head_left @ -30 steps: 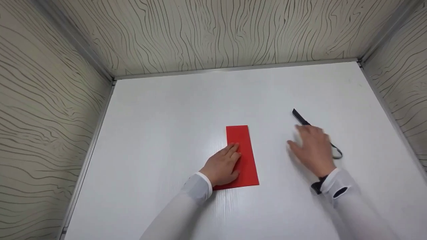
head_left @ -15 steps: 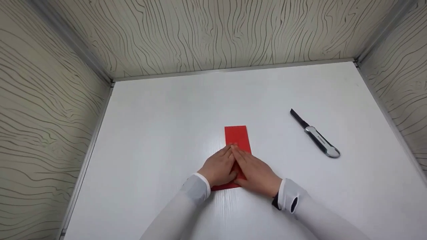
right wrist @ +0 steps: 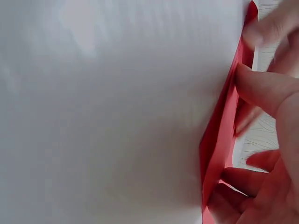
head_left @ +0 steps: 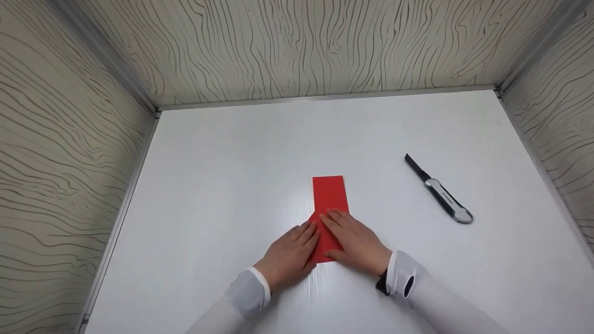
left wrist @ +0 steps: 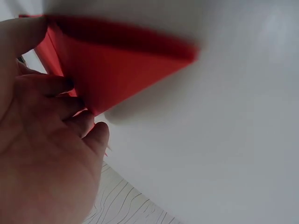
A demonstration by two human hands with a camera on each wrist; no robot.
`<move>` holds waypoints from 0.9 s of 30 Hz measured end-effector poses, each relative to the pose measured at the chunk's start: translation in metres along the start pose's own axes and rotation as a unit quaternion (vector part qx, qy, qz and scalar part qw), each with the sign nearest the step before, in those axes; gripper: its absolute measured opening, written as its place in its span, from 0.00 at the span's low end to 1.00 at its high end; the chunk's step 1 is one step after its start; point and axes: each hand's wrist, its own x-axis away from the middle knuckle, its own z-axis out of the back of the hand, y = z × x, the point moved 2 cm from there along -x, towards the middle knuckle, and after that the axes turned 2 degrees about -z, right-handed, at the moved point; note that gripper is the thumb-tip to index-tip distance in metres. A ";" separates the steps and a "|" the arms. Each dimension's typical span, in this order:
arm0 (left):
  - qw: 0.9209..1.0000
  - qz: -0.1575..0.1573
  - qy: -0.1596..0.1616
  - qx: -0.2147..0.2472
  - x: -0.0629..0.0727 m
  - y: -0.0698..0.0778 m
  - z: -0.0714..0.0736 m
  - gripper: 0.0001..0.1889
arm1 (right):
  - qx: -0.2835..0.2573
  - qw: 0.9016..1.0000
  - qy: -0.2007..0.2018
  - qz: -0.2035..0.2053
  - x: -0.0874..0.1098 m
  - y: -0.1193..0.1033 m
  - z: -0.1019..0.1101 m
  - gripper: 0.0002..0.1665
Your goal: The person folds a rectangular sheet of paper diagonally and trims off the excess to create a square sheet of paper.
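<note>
A folded strip of red paper [head_left: 329,192] lies on the white table in front of me. My left hand [head_left: 288,253] rests against its left side, fingers on the paper. In the left wrist view, a raised triangular paper flap [left wrist: 117,65] stands off the table beside the left fingers [left wrist: 81,121]. My right hand [head_left: 359,241] lies across the paper's right side, with extended fingers touching it. The right wrist view shows the paper edge-on [right wrist: 219,140], with the right thumb [right wrist: 257,84] against it and layers standing slightly apart. The hands cover the lower part of both side edges.
A utility knife [head_left: 445,199] with a black blade end and a grey-black handle lies to the right of the paper. Wood-patterned panels [head_left: 297,46] border the back and both sides of the white table [head_left: 222,153].
My right hand has come from beside the utility knife onto the paper. My left hand has shifted left and nearer to me, and the paper's left side now bulges outward.
</note>
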 end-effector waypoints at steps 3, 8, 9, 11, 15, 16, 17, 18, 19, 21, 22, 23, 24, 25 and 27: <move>1.000 0.002 -0.007 -0.014 0.014 0.000 -0.007 0.42 | 0.001 1.000 -0.005 -0.004 0.000 0.000 0.000 0.47; 0.999 0.000 -0.003 -0.036 0.022 0.001 -0.010 0.39 | 0.024 1.000 -0.015 0.009 0.000 -0.001 -0.001 0.42; 0.999 0.000 0.001 -0.034 0.022 0.002 -0.009 0.38 | 0.031 0.999 -0.018 0.013 0.000 -0.001 -0.001 0.41; 1.000 0.003 0.007 -0.026 0.021 0.002 -0.007 0.37 | 0.040 0.999 -0.023 0.016 0.000 -0.001 -0.001 0.41; 1.000 0.007 0.008 -0.015 0.019 0.002 -0.003 0.36 | 0.044 0.998 -0.030 0.015 0.002 -0.001 0.002 0.41; 1.000 0.008 0.006 -0.014 0.018 0.002 -0.003 0.36 | 0.044 0.998 -0.030 0.014 0.003 0.000 0.003 0.41; 1.000 0.008 0.004 -0.013 0.018 0.002 -0.003 0.36 | 0.045 0.998 -0.032 0.011 0.003 0.000 0.004 0.42; 1.000 0.009 0.002 -0.012 0.018 0.002 -0.003 0.36 | 0.045 0.998 -0.033 0.009 0.004 0.001 0.004 0.42; 1.000 0.009 0.000 -0.012 0.018 0.002 -0.003 0.36 | 0.046 0.998 -0.033 0.006 0.006 0.003 0.005 0.43; 1.000 0.010 -0.002 -0.012 0.018 0.002 -0.002 0.37 | 0.047 0.998 -0.032 0.000 0.009 0.007 0.007 0.43; 1.000 0.010 -0.002 -0.013 0.018 0.002 -0.002 0.37 | 0.047 0.998 -0.031 -0.004 0.011 0.010 0.008 0.43; 1.000 0.011 -0.002 -0.012 0.018 0.002 -0.002 0.38 | 0.045 0.998 -0.031 -0.008 0.013 0.013 0.010 0.43; 1.000 0.011 -0.002 -0.012 0.018 0.002 -0.002 0.38 | 0.043 0.999 -0.030 -0.010 0.016 0.016 0.011 0.43; 1.000 0.012 -0.001 -0.011 0.018 0.002 -0.001 0.37 | 0.042 0.999 -0.029 -0.012 0.018 0.019 0.012 0.43; 1.000 0.012 -0.001 -0.012 0.019 0.002 0.000 0.37 | 0.036 0.999 -0.027 -0.016 0.023 0.026 0.015 0.43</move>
